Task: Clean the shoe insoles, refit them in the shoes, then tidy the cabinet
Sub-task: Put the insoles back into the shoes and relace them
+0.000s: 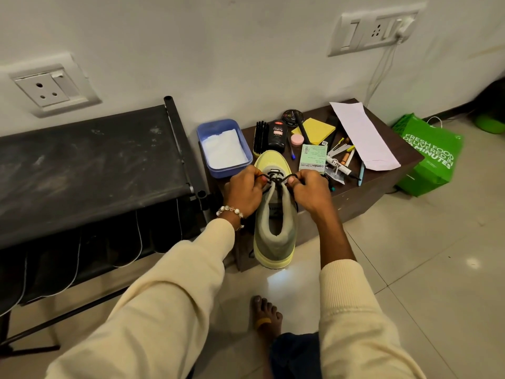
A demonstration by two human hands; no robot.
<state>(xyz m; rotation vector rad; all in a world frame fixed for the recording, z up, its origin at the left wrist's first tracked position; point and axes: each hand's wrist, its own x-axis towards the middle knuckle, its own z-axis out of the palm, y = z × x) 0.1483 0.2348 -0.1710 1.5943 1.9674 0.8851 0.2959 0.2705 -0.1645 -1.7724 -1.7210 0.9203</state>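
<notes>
Two labels: "Cherry", "camlin".

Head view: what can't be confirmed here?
- Insole: inside the shoe, only a dark glimpse through the collar; fit unclear.
- Lace knot: grip of the left hand and right hand covers it.
- Second shoe: none seen.
- Rack: cut off by the left edge.

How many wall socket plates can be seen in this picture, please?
2. One socket plate is on the wall at the left, above the black shoe rack. The other socket plate is at the upper right, with a white charger plugged in.
</notes>
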